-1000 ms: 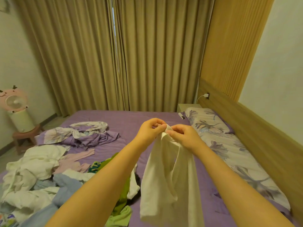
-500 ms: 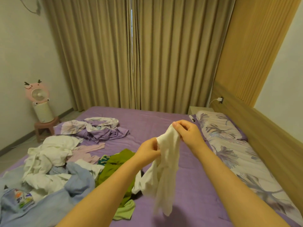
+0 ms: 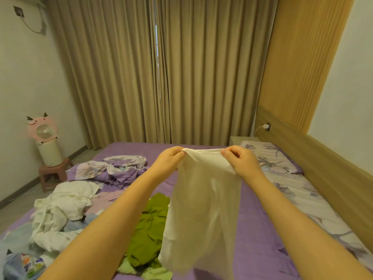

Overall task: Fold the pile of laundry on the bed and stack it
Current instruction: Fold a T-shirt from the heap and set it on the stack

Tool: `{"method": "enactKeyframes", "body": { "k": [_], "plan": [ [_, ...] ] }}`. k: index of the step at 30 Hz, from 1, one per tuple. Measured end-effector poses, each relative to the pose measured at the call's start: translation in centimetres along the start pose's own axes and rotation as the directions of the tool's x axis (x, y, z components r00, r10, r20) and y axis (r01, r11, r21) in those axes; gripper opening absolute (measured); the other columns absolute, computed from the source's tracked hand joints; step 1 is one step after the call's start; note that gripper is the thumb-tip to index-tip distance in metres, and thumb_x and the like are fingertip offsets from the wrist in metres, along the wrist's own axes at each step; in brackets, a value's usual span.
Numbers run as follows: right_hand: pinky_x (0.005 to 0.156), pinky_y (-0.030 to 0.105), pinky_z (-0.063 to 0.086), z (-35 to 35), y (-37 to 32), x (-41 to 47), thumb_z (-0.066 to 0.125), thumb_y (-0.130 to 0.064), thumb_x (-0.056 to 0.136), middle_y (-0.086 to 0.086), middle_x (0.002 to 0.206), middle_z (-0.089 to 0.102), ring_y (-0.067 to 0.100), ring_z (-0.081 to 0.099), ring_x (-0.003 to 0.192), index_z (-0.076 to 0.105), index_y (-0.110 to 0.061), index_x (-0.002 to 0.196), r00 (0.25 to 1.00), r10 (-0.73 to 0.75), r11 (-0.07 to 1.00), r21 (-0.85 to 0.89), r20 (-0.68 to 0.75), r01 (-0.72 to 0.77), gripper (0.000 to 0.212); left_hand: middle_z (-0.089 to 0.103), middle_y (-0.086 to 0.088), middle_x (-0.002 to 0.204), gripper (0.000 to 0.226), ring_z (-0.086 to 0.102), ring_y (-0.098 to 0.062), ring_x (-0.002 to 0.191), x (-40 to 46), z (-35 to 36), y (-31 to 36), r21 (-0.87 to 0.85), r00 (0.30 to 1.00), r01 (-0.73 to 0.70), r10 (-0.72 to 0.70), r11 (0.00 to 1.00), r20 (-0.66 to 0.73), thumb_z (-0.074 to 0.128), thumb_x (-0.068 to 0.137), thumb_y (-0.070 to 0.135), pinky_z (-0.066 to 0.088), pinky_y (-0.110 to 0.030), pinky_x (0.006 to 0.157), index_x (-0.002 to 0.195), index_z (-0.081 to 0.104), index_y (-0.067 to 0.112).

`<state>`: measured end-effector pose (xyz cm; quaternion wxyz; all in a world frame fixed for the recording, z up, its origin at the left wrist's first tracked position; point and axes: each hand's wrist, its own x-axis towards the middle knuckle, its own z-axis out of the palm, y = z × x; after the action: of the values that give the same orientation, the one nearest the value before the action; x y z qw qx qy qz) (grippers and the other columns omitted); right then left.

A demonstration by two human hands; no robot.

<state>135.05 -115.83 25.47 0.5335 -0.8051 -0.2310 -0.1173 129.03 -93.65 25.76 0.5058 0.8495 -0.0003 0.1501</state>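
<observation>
Laundry pile (image 3: pixel 66 215) sits low and off to the left of both hands, still a heap on the purple bed (image 3: pixel 252 219); one piece is out of it though, a white garment (image 3: pixel 203 209) held up in the air between the two hands; left hand (image 3: pixel 169 160) pinches one end of its ribbed top edge, right hand (image 3: pixel 240 160) pinches the other end, fingers curled on the cloth at both, so the edge runs nearly straight across and the rest hangs down below the wrists.

For this step I'd say keep that top edge taut and level, give it a light shake so the hanging part drops flat, then lower it onto the bare purple patch just under the right forearm rather than on top of the green garment (image 3: pixel 149 229), which lies directly beneath the left forearm; pinching right at the corners matters, otherwise the sides will sag inward and the fold comes out crooked.

Looks-wise the white thing is thin, a bit see-through, soft and wrinkly, with the lower part bunched and twisted; can't tell yet if it's a shirt or shorts; judging by the heap, nothing's stacked so far, so it's early days.
</observation>
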Motion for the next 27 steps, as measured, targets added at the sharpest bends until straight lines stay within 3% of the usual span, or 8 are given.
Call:
{"method": "enactKeyframes", "body": {
  "k": [4, 7, 9, 12, 17, 22, 24, 27],
  "plan": [
    [0.067, 0.010, 0.043, 0.8, -2.0, -0.6, 0.066, -0.027, 0.088, -0.012, 0.085, 0.068, 0.001, 0.059, 0.079, 0.068, -0.025, 0.089, 0.985, -0.004, 0.996, 0.086, 0.174, -0.012, 0.004, 0.067, 0.010, 0.084, 0.024, 0.058, -0.010, 0.076, -0.5, -0.1, 0.7, -0.180, 0.998, 0.058, -0.053, 0.982, 0.031, 0.048, 0.094, 0.027, 0.045, -0.022, 0.058, 0.085, 0.067, 0.038],
    [0.074, 0.003, 0.042, 1.6, -2.6, -1.3, 0.070, -0.032, 0.084, -0.025, 0.098, 0.066, -0.011, 0.058, 0.095, 0.067, -0.036, 0.101, 0.960, -0.001, 1.000, 0.016, 0.281, -0.004, 0.018, 0.066, 0.015, 0.072, 0.028, 0.058, -0.003, 0.064, -0.6, -0.3, 1.1, -0.194, 0.995, 0.043, -0.024, 0.980, 0.100, 0.048, 0.092, 0.026, 0.045, -0.016, 0.052, 0.079, 0.070, 0.036],
    [0.072, 0.004, 0.042, 1.8, -2.9, -1.7, 0.067, -0.026, 0.087, -0.022, 0.090, 0.068, -0.009, 0.060, 0.088, 0.069, -0.033, 0.092, 0.978, -0.006, 1.000, 0.019, 0.208, 0.002, 0.008, 0.062, 0.016, 0.068, 0.021, 0.054, -0.004, 0.064, -0.8, -0.4, 0.7, -0.138, 0.988, 0.043, -0.021, 0.989, 0.155, 0.052, 0.091, 0.031, 0.042, -0.018, 0.056, 0.078, 0.068, 0.030],
    [0.070, 0.000, 0.039, 1.4, -3.3, -2.2, 0.064, -0.021, 0.089, -0.024, 0.081, 0.068, -0.015, 0.058, 0.082, 0.067, -0.034, 0.082, 0.998, -0.013, 0.999, 0.041, 0.063, 0.010, 0.015, 0.057, 0.011, 0.069, 0.019, 0.048, -0.006, 0.061, -1.8, -0.7, -1.2, -0.094, 0.949, 0.072, -0.039, 0.993, 0.314, 0.062, 0.088, 0.040, 0.037, -0.017, 0.057, 0.082, 0.065, 0.023],
    [0.067, -0.001, 0.038, 0.6, -3.3, -2.7, 0.063, -0.021, 0.090, -0.019, 0.089, 0.065, -0.018, 0.056, 0.078, 0.069, -0.025, 0.087, 0.996, 0.025, 0.998, 0.059, -0.090, -0.020, 0.008, 0.058, -0.005, 0.082, 0.044, 0.053, -0.016, 0.076, -3.8, -1.0, -5.5, -0.060, 0.876, 0.154, -0.108, 0.986, 0.470, 0.072, 0.081, 0.034, 0.041, -0.030, 0.072, 0.096, 0.062, -0.005],
    [0.067, 0.009, 0.042, -1.3, -3.3, -3.0, 0.061, -0.020, 0.092, -0.012, 0.088, 0.065, -0.007, 0.057, 0.077, 0.069, -0.016, 0.098, 0.961, 0.102, 0.992, 0.098, -0.255, -0.079, 0.011, 0.070, -0.003, 0.087, 0.026, 0.066, -0.013, 0.080, -4.8, -1.9, -8.0, -0.124, 0.858, 0.243, -0.154, 0.962, 0.490, 0.072, 0.083, 0.033, 0.054, -0.026, 0.073, 0.093, 0.070, 0.009],
    [0.066, 0.007, 0.042, -1.5, -3.3, -3.4, 0.061, -0.018, 0.091, -0.010, 0.088, 0.065, -0.004, 0.056, 0.078, 0.069, -0.014, 0.097, 0.963, 0.114, 0.993, 0.040, -0.244, -0.108, 0.011, 0.073, -0.006, 0.092, 0.022, 0.069, -0.016, 0.083, -4.7, -2.1, -7.9, -0.205, 0.879, 0.270, -0.154, 0.941, 0.451, 0.071, 0.084, 0.033, 0.056, -0.029, 0.072, 0.093, 0.071, 0.012],
    [0.067, 0.003, 0.041, -0.5, -3.6, -4.2, 0.067, -0.018, 0.087, -0.008, 0.094, 0.064, -0.003, 0.057, 0.084, 0.067, -0.019, 0.100, 0.985, 0.142, 0.989, -0.024, -0.096, -0.145, 0.013, 0.073, -0.012, 0.098, 0.023, 0.070, -0.023, 0.085, -3.6, -1.4, -5.8, -0.325, 0.918, 0.269, -0.140, 0.906, 0.370, 0.069, 0.086, 0.030, 0.056, -0.035, 0.073, 0.097, 0.071, 0.010]
  ]
}}
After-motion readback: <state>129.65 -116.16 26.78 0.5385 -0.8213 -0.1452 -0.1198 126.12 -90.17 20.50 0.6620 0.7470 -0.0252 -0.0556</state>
